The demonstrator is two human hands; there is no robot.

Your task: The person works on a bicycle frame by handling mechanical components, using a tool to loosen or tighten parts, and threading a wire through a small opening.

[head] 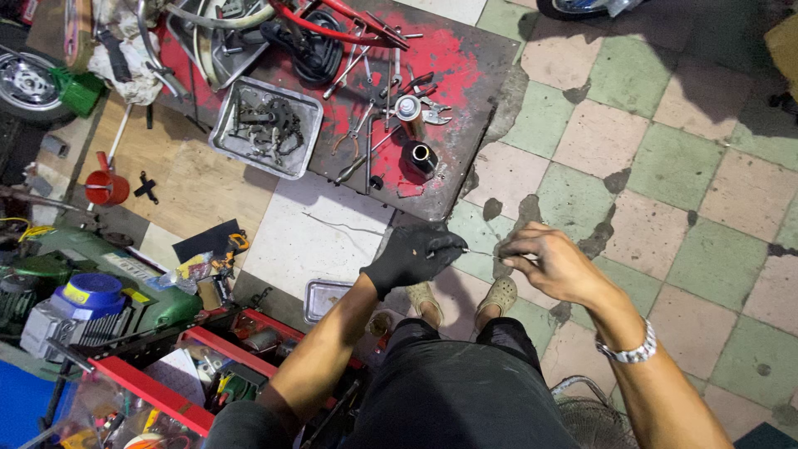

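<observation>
1. A thin metal wire (482, 253) is stretched between the person's two hands, held in the air above the tiled floor (665, 166), just over their sandalled feet (461, 299).
2. The left hand (413, 256), in a black glove, pinches one end of the wire between curled fingertips.
3. The right hand (553, 264), bare, pinches the other end, its fingers bent inward. A metal wristwatch (629, 349) sits on that wrist.
4. The person is seated, with black trousers (457, 399) filling the bottom middle of the view.
5. Beyond the hands, toward the top edge of the floor, lies a red-stained metal sheet (465, 58) strewn with pliers (353, 133), wrenches and a small black cylinder (420, 158).
6. On the sheet's left part rests a steel tray (223, 137) holding a greasy chain and small parts.
7. A second, smaller steel tray (320, 298) lies on the floor just left of the gloved hand.
8. A red funnel-like cup (106, 185) stands on a wooden board near the left edge.
9. At the lower left corner, a red toolbox (150, 391) stands open beside a green machine with a blue cap (93, 291).
10. Nothing blocks the view of the hands; the wire itself is very thin and hard to follow.
</observation>
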